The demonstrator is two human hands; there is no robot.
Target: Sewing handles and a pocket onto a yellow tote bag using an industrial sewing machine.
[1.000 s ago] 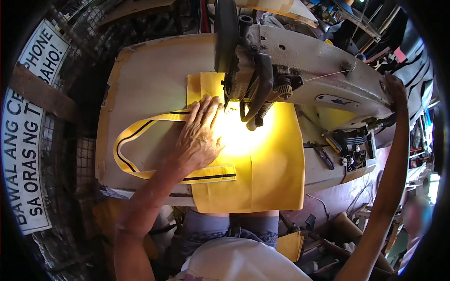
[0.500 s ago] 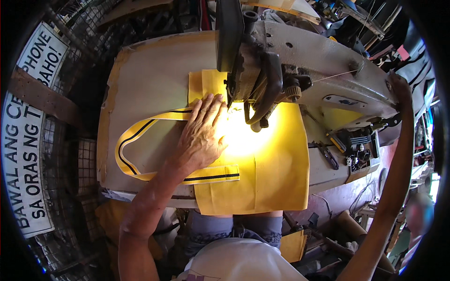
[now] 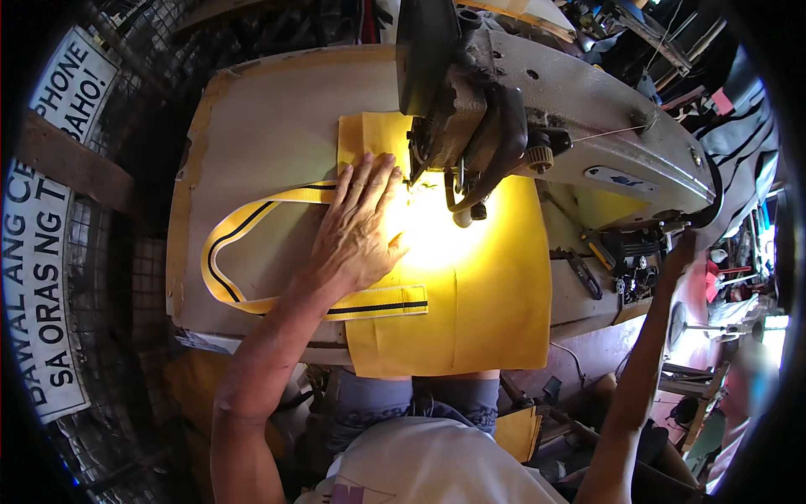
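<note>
My left hand [image 3: 357, 231] lies flat, fingers slightly spread, on yellow fabric [image 3: 495, 319] and a looped yellow webbing strap with a dark stripe [image 3: 218, 260], just left of the needle area. The fabric lies under the sewing machine head [image 3: 449, 126], brightly lit by its lamp; the needle is lost in glare and shadow. My right hand [image 3: 687, 242] is at the machine's far right, just below the dark handwheel [image 3: 705, 206]; its fingers are too hidden to make out.
The pale machine bed [image 3: 252, 118] has taped edges. Cutters [image 3: 583, 275] and metal parts [image 3: 634, 277] lie on its right. A wire mesh with a lettered sign [image 3: 46, 302] stands left. Cluttered materials [image 3: 730, 126] are at right and behind. My lap is below the bed.
My right hand has moved down from the upper end of the machine arm to below the handwheel. My left hand stays on the fabric and strap, with only a slight shift.
</note>
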